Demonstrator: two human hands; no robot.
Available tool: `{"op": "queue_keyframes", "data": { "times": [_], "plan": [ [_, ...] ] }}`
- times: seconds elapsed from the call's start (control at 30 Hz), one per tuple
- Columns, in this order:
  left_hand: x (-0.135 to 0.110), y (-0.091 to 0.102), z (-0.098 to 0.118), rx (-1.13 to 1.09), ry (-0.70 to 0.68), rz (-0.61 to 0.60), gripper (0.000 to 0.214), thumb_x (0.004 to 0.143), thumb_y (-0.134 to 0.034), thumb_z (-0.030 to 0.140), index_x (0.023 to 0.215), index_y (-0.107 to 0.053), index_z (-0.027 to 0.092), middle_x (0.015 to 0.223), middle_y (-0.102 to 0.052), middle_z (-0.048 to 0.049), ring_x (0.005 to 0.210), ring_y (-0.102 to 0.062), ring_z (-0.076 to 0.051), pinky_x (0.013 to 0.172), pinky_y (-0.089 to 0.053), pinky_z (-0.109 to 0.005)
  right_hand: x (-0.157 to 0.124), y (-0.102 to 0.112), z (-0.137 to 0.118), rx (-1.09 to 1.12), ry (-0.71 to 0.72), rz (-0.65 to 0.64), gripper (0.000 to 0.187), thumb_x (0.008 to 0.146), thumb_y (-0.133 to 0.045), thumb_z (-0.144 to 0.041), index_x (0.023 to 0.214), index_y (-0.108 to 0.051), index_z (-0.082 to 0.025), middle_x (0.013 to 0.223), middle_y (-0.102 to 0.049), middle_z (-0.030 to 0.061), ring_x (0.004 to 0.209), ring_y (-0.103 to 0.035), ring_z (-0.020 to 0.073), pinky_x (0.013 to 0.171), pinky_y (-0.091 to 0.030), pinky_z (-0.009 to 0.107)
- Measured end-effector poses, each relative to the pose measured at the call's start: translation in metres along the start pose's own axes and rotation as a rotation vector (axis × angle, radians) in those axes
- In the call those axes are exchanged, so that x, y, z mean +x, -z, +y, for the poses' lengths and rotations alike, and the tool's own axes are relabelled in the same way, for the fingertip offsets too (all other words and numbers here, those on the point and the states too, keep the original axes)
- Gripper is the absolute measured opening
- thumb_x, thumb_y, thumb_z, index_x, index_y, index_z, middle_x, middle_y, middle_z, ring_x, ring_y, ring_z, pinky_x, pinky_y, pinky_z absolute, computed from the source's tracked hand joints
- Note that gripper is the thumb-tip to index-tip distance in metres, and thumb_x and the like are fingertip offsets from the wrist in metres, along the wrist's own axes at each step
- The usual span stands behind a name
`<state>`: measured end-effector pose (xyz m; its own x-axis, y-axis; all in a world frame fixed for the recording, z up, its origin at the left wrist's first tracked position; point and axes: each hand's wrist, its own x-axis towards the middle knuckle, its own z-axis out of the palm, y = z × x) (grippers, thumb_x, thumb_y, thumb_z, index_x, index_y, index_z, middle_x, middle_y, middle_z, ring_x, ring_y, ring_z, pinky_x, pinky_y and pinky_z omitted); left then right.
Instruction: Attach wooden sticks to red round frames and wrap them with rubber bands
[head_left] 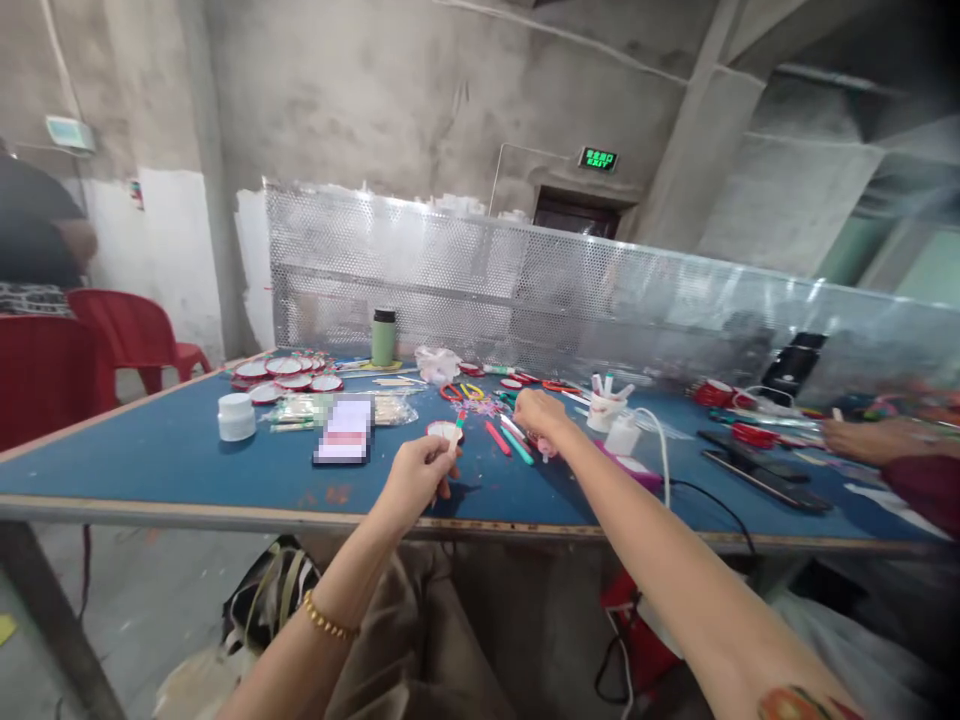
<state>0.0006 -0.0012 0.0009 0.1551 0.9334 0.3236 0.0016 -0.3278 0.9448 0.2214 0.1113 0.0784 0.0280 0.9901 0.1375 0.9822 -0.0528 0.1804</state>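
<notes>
Right of the phone (pixel 343 430), a colour-tipped stick (pixel 456 435) is pinched by the left hand (pixel 416 478), presumably for steadiness; the grip of the right hand (pixel 541 412) is hidden.

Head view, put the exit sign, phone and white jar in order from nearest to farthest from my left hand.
1. Phone: just left of your left hand.
2. White jar: farther left.
3. Exit sign: high beyond the table.

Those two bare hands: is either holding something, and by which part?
The left hand pinches a small stick by its lower part, coloured tip up. Whether the right hand holds anything cannot be told.
</notes>
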Motion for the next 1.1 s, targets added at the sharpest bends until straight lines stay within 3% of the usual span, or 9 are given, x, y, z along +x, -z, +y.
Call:
{"op": "queue_keyframes", "data": {
  "times": [0.77,1.1],
  "plan": [
    [0.001,-0.001,-0.002,-0.054,0.0,-0.006,0.021,0.079,-0.053,0.033,0.088,-0.058,0.014,0.067,-0.067,-0.0017,0.038,-0.05,-0.008,0.032,-0.031,-0.016,0.005,-0.006,-0.017,-0.003,0.043,-0.051,0.033,0.096,-0.061,-0.033,0.125,-0.058,-0.018,0.125,-0.06,0.0093,0.105,-0.063,0.0227,0.087,-0.055,0.043],
    [0.002,-0.002,-0.003,-0.049,0.024,-0.009,0.022,0.078,-0.052,0.033,0.088,-0.058,0.014,0.064,-0.066,-0.0009,0.037,-0.05,-0.008,0.031,-0.031,-0.016,0.01,-0.01,-0.013,0.103,-0.032,-0.062,0.033,0.094,-0.063,-0.033,0.122,-0.06,-0.016,0.12,-0.063,0.0094,0.102,-0.065,0.0221,0.085,-0.055,0.04]
  ]
}}
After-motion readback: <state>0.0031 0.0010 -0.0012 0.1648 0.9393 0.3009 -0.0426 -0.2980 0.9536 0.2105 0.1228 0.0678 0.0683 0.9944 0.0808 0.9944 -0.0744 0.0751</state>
